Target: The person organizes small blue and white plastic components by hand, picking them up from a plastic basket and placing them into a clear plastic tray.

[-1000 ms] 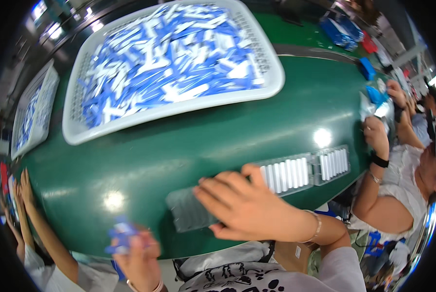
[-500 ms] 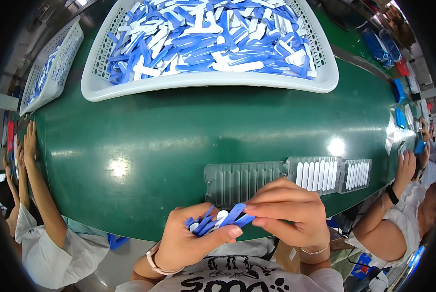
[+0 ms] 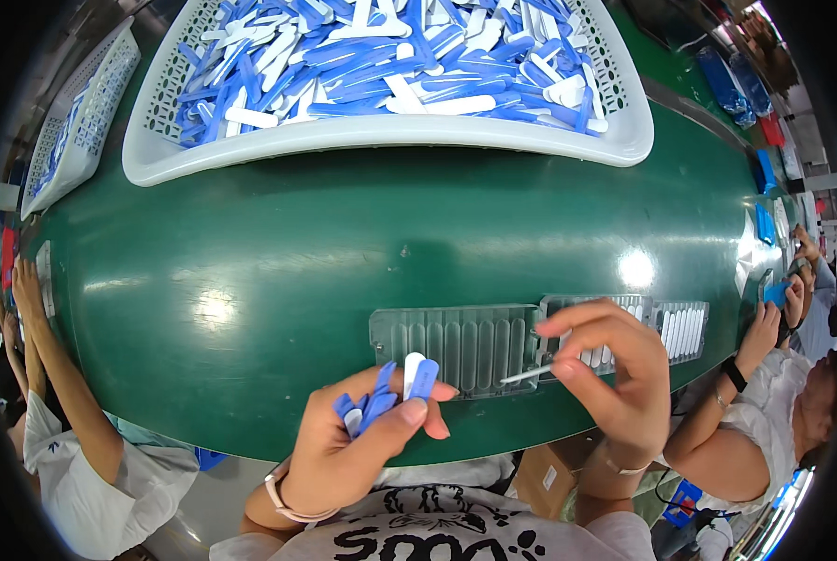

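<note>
My left hand (image 3: pixel 348 435) is closed around a bundle of flat, round-ended blue and white strips (image 3: pixel 420 379), which fan up past the thumb. To its right, my right hand (image 3: pixel 620 374) pinches one thin white strip (image 3: pixel 528 374) by its end, seen nearly edge-on. The strip's free tip hovers over the lower right part of a clear slotted tray (image 3: pixel 456 346), whose long grooves show no strips. White strips fill the grooves of the middle tray (image 3: pixel 635 304), partly hidden behind my right hand. A third tray (image 3: pixel 682 329) beyond it also holds a row of white strips.
A large white perforated basket (image 3: pixel 390 150) heaped with blue and white strips stands at the far side of the green table (image 3: pixel 297 243). Another white basket (image 3: pixel 91 131) is at far left. Co-workers' arms reach onto the table at left (image 3: pixel 72 383) and right (image 3: pixel 736 365).
My right hand has left the bundle in my left hand and moved right and up with a white strip. The view has shifted slightly; the basket sits higher.
</note>
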`<state>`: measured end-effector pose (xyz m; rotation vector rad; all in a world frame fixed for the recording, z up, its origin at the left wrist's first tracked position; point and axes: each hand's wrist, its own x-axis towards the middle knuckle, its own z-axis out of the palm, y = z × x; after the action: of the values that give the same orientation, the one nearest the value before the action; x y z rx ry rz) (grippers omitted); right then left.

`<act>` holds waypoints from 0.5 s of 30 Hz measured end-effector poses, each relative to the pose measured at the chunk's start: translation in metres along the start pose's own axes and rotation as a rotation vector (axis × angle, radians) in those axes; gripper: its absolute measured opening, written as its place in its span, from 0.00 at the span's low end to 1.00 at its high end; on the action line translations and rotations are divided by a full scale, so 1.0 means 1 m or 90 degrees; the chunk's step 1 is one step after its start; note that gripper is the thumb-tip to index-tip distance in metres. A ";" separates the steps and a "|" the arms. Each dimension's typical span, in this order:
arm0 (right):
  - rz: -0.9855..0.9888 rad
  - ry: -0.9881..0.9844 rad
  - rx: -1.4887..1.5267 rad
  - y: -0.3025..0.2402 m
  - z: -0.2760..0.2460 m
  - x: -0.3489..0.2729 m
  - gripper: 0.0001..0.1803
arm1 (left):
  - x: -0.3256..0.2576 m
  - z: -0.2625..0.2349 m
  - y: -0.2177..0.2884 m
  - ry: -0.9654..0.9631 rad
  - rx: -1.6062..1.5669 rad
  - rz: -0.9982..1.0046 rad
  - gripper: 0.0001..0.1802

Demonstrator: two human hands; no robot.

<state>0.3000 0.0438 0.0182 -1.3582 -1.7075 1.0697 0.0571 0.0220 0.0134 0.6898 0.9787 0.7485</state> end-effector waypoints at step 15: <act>-0.073 -0.055 -0.227 -0.004 0.008 0.030 0.11 | -0.003 0.003 -0.016 0.044 0.119 0.012 0.08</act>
<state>0.2851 0.0718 0.0190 -1.4215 -2.0879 0.7952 0.0626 0.0101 0.0035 0.8415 1.1164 0.7069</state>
